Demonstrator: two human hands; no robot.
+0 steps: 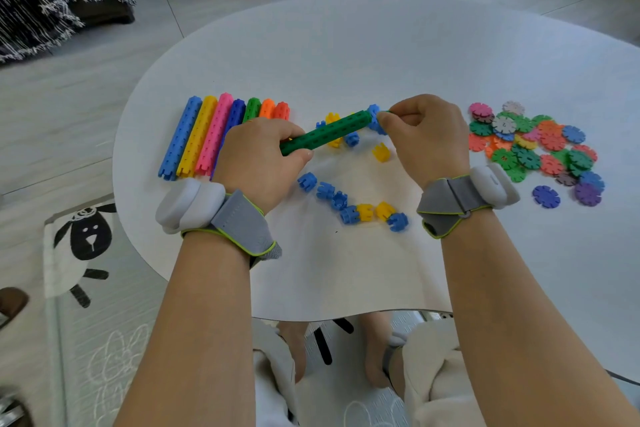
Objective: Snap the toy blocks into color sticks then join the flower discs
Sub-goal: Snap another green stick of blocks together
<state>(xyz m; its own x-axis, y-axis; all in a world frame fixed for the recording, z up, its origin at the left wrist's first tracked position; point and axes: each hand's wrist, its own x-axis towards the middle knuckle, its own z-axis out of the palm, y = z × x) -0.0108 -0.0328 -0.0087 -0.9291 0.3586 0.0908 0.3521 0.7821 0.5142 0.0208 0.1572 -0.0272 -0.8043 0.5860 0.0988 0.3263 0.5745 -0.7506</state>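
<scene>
Hands (263,163) on green stick (325,135)

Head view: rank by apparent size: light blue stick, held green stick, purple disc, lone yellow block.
1. Light blue stick
2. Green stick, partly hidden by the left hand
3. Purple disc
4. Yellow block, close to the disc, unsure

Bare forearms; each wrist wears a grey, lime-edged strap (239,218) with white pod (188,204).

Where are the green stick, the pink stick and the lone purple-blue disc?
green stick (329,133), head view, mid-shaft.
pink stick (214,135), head view, middle.
lone purple-blue disc (546,196), head view, centre.
</scene>
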